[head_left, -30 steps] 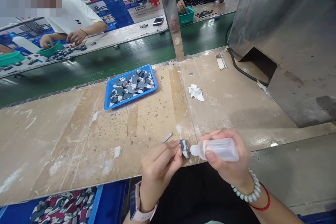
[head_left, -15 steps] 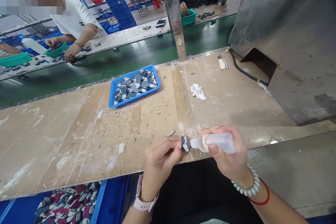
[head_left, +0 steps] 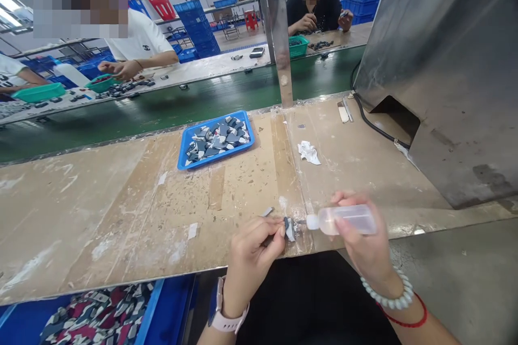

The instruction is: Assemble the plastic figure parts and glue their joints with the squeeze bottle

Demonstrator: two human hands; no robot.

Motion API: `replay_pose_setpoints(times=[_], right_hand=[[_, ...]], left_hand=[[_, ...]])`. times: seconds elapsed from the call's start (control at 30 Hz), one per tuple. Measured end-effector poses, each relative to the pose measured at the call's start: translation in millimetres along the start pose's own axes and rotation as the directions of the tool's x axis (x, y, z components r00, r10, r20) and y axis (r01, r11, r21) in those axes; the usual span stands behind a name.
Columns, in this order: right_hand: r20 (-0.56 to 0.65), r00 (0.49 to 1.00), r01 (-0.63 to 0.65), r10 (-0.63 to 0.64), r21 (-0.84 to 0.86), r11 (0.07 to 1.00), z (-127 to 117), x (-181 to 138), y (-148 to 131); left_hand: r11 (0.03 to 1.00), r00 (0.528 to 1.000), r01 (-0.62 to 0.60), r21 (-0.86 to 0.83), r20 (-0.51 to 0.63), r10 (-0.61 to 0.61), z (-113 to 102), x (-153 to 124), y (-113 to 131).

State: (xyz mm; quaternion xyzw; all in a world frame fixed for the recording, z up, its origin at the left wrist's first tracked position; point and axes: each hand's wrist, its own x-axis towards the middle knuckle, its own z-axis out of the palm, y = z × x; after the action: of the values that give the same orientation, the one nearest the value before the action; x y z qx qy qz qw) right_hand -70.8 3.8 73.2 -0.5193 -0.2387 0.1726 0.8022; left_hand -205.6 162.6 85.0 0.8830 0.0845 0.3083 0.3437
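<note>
Between the thumb and fingers of my left hand (head_left: pixel 256 248) is a small dark-blue and light-grey piece (head_left: pixel 290 229), held just above the front edge of the bench. My right hand (head_left: pixel 366 237) is wrapped round a clear plastic squeeze bottle (head_left: pixel 350 220) lying nearly level. Its white cap and thin nozzle point left at the piece, with a small gap between them. A narrow grey strip (head_left: pixel 268 211) lies on the bench just beyond my left fingers. Part of the piece is hidden by my fingertips.
A blue tray (head_left: pixel 180 157) of loose blue and white pieces lies on the bench (head_left: pixel 121 215). Crumpled white paper (head_left: pixel 308 152) is right of it. A metal housing (head_left: pixel 453 91) stands at right, a green conveyor (head_left: pixel 162 108) runs behind, and a blue bin (head_left: pixel 156 304) sits below. Co-workers sit opposite.
The bottle has drawn back to the right, and its nozzle is now apart from the piece. My left hand keeps its hold. The whole view has shifted a little.
</note>
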Motion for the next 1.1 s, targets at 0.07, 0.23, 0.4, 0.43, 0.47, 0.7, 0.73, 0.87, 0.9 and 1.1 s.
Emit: replay_pose_setpoints(times=[0.07,0.23,0.4,0.43,0.47,0.7,0.73,0.87,0.9,1.1], right_hand=[[0.011,0.988,-0.156,0.155,0.135,0.979,-9.4,1.5,-8.9],[0.194,0.919,-0.379,0.342,0.201,0.904,-40.5,1.8,-23.4],[0.026,0.943,-0.334,0.333,0.041,0.942,-46.8,6.1,-19.1],[-0.034,0.954,-0.297,0.297,0.001,0.955,-44.4,7.5,-16.5],[-0.086,0.966,-0.250,0.245,-0.054,0.967,-41.9,9.1,-13.0],[-0.107,0.994,-0.041,-0.025,-0.571,0.820,-44.5,26.0,18.5],[-0.077,0.996,-0.012,-0.041,-0.588,0.809,-45.4,26.2,18.6],[-0.263,0.943,0.026,-0.205,-0.555,0.831,-36.2,2.4,1.6],[-0.343,0.918,-0.022,-0.197,-0.542,0.840,-30.8,-8.6,-4.4],[0.465,0.712,-0.610,0.525,0.041,0.791,4.5,-61.3,-23.5]], left_hand=[[0.999,1.000,-0.026,0.030,-0.002,0.026,-0.3,-1.7,0.8],[0.978,0.993,-0.114,0.173,0.010,0.114,-1.3,-14.6,7.8],[0.937,0.993,-0.100,0.336,-0.020,0.113,3.4,-32.6,11.1],[0.943,0.993,-0.088,0.321,-0.047,0.108,5.1,-34.9,10.5],[0.950,0.992,-0.078,0.304,-0.074,0.105,6.7,-36.5,9.7],[0.969,0.967,-0.057,0.240,-0.228,0.113,8.5,-35.7,14.8],[0.970,0.962,-0.063,0.234,-0.243,0.121,7.3,-35.2,17.9],[0.965,0.943,-0.101,0.243,-0.286,0.171,2.2,-33.4,33.1],[0.960,0.932,-0.122,0.253,-0.302,0.198,1.4,-33.0,37.0],[0.922,0.913,-0.238,0.305,-0.255,0.320,-0.1,-34.1,57.6]])
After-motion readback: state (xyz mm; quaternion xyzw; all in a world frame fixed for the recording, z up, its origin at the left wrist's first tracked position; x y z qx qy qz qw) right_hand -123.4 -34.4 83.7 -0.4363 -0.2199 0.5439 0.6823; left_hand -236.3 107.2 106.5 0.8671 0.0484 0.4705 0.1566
